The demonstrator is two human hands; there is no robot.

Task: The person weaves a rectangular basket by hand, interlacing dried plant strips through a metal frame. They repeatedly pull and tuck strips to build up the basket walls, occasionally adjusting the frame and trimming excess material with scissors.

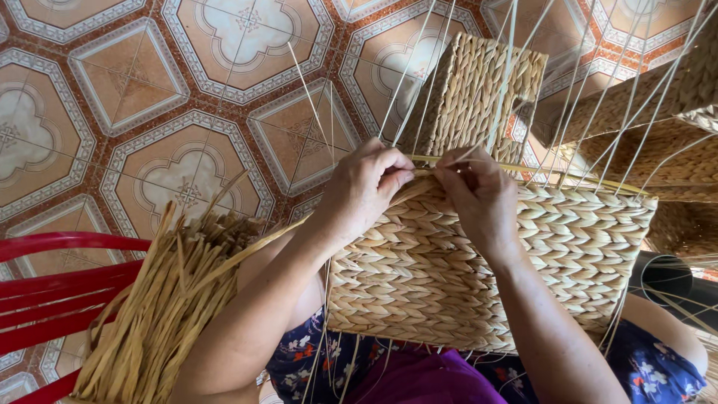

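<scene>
Woven straw basket (479,269): lies on the person's lap, top edge unfinished. Left hand (366,187): at basket's upper edge, grip pinched on a flat straw strand (262,243). Right hand (479,194): beside it on the same edge, grip pinching the thin upright strands (508,75). Straw bundle (164,307): left of basket. Red chair (52,284): beyond the bundle. Patterned tiled floor (149,97): above basket.

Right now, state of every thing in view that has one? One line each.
left hand: pinching a strand at the basket's top edge
right hand: gripping the same edge, fingers curled
woven basket: part-woven, on the lap, loose thin strands sticking up
bundle of dried fibre: loose, leaning by the left arm
second woven basket: on the tiled floor, behind
red chair: unoccupied
</scene>
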